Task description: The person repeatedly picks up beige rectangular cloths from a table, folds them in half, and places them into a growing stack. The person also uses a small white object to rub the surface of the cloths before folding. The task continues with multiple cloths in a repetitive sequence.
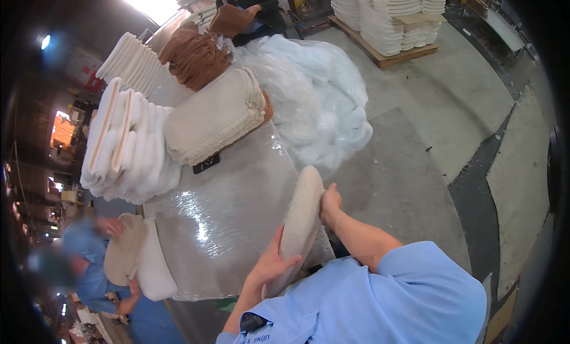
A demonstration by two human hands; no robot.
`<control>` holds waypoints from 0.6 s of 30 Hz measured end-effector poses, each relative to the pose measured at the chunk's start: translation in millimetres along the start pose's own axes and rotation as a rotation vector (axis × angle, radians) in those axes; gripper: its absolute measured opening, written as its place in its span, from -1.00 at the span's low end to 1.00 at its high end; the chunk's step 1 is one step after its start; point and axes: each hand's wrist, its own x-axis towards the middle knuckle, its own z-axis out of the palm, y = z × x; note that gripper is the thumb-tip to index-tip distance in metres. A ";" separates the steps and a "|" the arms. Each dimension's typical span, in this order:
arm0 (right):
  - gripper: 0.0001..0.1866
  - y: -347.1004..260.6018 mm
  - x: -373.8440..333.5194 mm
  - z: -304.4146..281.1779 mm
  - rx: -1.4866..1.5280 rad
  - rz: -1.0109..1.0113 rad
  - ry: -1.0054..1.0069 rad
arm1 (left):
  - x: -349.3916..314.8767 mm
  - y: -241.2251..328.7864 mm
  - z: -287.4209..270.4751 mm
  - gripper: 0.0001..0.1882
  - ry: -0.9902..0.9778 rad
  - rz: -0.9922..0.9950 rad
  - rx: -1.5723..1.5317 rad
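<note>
A cream, fuzzy-covered cushion [301, 216] is tipped up on its narrow edge in front of me, at the near edge of the table. My left hand [274, 265] grips its near left side, thumb across the lower part and fingers along the face. At the cushion's far right edge, my right hand [331, 203] is closed on the cover, its fingertips partly hidden behind it. Farther along the table lies a stack of beige fuzzy covers [211, 115], with white padded slabs [127, 145] piled to its left.
The plastic-wrapped tabletop [219, 225] shines under the lights. Beyond are brown covers [196, 58], a person [261, 11] and clear bags of white filling [320, 94]. At left a co-worker [89, 261] handles a beige cover [124, 249]. A pallet [386, 58] holds white pads.
</note>
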 end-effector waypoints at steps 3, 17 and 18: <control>-0.27 2.3 1.5 4.4 0.080 0.024 0.013 | 48.1 -11.8 -6.4 -0.07 -0.138 0.101 -0.445; -0.20 9.6 20.4 -35.3 0.265 0.218 -0.118 | 145.9 -54.7 56.8 -0.16 -0.222 0.133 -0.589; -0.20 12.2 25.4 -37.0 0.249 0.198 -0.137 | 148.2 -58.6 57.1 -0.18 -0.248 0.162 -0.602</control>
